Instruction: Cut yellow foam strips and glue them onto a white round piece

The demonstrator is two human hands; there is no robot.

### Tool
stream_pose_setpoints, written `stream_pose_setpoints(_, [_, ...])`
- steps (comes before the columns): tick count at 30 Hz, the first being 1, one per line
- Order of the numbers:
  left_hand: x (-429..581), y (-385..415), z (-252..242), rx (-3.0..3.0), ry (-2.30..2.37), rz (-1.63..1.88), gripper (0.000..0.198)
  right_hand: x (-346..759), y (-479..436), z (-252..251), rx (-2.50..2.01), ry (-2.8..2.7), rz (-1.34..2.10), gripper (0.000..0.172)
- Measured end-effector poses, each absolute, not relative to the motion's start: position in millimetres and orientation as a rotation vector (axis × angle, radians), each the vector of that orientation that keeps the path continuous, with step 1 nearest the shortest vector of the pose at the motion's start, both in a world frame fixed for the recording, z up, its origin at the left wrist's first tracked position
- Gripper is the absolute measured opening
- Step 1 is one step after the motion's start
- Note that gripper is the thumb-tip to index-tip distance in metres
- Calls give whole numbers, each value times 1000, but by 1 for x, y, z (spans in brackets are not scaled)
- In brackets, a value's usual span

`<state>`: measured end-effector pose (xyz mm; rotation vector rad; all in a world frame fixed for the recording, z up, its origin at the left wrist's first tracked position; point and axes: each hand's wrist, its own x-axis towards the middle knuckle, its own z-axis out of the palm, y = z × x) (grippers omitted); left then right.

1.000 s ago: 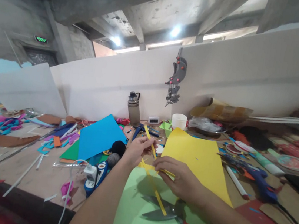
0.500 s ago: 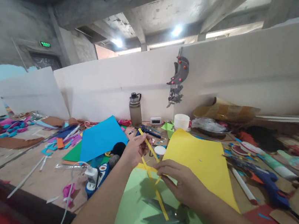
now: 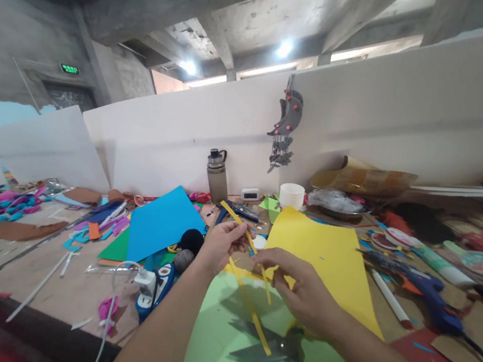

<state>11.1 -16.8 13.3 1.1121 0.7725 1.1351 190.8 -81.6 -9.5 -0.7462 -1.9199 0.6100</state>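
Observation:
Both my hands work in front of me over a pale green sheet (image 3: 213, 328). Thumb and fingertips of my left hand (image 3: 225, 244) pinch a narrow yellow strip (image 3: 234, 214) near its upper part. The strip slants down to my right hand (image 3: 293, 278), whose curled fingers are at its lower stretch; a short end sticks out below them. A second yellow strip (image 3: 252, 309) runs from below my left hand down across the blades of open scissors (image 3: 264, 351) with red handles. The scissors lie on the green sheet. Behind my right hand is a large yellow sheet (image 3: 326, 248).
Left of my hands are a blue sheet (image 3: 165, 224), a blue-and-white power strip (image 3: 156, 295) and a white cable (image 3: 110, 306). A bottle (image 3: 217, 177) and a white cup (image 3: 291, 196) stand behind. A blue glue gun (image 3: 437, 295) lies at right.
My right hand has shifted slightly right and up, its fingers a little more apart. The strip's lower end now hangs further out below them. My left hand stays nearly in place.

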Motion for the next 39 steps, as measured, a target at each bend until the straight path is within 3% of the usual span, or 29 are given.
stream_pose_setpoints(3, [14,-17,12,1114,768,1202,36,192,-81,-3,-952,-1665,757,24])
stream_pose_setpoints(11, [25,-31,14,1333,815,1356,30,191,-74,-1,-1258,-1511,746,32])
stream_pose_setpoints(22, [36,-53,14,1833,848,1205,20,196,-69,1,-973,-1143,1327,44])
stream_pose_setpoints(28, [45,-56,15,1848,765,1059,17,203,-62,3,-1007,-1044,1200,28])
stream_pose_setpoints(34, [47,-50,4,1343,688,965,26,208,-59,6,-1040,-1101,1067,23])
stream_pose_setpoints(39, [45,-44,-1,1390,826,810,35,208,-61,5,-1060,-1260,928,24])
